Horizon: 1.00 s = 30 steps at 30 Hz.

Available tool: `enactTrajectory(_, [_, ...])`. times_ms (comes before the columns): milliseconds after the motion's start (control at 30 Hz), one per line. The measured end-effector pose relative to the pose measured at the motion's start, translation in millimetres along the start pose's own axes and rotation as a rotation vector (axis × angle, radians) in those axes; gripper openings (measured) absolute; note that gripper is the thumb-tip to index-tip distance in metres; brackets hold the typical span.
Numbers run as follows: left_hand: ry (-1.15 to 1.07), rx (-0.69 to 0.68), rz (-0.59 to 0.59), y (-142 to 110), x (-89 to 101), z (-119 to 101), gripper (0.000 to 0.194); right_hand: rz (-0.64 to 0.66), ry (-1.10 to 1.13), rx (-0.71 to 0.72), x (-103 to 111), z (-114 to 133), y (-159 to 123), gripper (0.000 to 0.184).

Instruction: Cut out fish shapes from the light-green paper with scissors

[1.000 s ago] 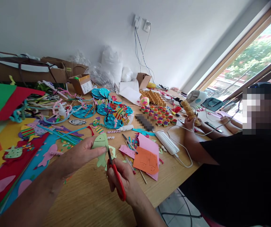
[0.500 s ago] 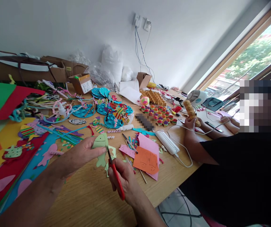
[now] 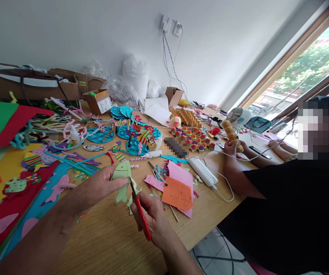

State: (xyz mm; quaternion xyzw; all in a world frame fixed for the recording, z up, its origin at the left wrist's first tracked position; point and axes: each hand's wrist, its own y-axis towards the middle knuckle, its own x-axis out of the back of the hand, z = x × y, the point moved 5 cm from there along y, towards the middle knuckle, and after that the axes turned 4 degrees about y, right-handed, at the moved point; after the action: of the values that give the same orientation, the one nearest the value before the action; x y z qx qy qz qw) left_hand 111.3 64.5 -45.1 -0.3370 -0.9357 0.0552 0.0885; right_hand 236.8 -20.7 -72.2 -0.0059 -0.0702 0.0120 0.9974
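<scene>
Your left hand (image 3: 99, 187) pinches a green paper fish (image 3: 122, 168) above the near middle of the table (image 3: 115, 240), thumb pressed flat on top, the other fingers mostly hidden behind the paper. The fish has an eye and curved lines drawn on it, its head pointing far and its tail hanging toward you. Your right hand (image 3: 149, 214) is closed around the red handles of the scissors (image 3: 145, 223), and the dark blades reach far and left to the right edge of the fish, close to your left thumb. The blades look nearly together; whether paper lies between them you cannot tell. Just beneath the blades are pale green scraps (image 3: 135, 187).

To the right of your hands, an orange sheet (image 3: 174, 194) with fish outlines lies on a pink sheet (image 3: 178, 172), near some pens (image 3: 156, 172) and a wooden stick (image 3: 174, 214). Farther right is a white power strip (image 3: 203, 172). Beyond your hands sit blue scalloped pieces (image 3: 100, 134), a white bottle (image 3: 153, 154) on its side and a painted egg carton (image 3: 193, 140). On the far right, a co-worker's hand (image 3: 232, 148) holds a brown carton strip (image 3: 227, 130). To your left, a pink paper fish (image 3: 55, 189) rests on blue paper (image 3: 39, 196).
</scene>
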Motion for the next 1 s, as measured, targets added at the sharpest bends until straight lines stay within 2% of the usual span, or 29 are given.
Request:
enactTrajectory(267, [-0.029,-0.044,-0.016,-0.1,1.1,-3.3,0.016,0.032,0.134,-0.036,-3.4,-0.7,-1.2,0.034])
enactTrajectory(433, [-0.006,-0.041,-0.003,-0.7,-0.6,-5.1,0.016,0.049,0.179,-0.037,-4.6,-3.7,-2.5,0.037])
enactTrajectory(633, [-0.033,0.004,-0.029,-1.7,0.1,-6.1,0.015,0.041,0.122,-0.053,-2.2,-2.7,-2.3,0.043])
enactTrajectory(900, [-0.063,0.038,-0.025,-0.1,-0.7,-2.8,0.012,0.034,0.022,0.004,1.1,-0.6,-0.8,0.044])
enactTrajectory(1000, [-0.056,0.009,-0.051,0.7,1.7,-2.8,0.012,0.034,0.000,0.015,2.0,-1.1,-0.7,0.044])
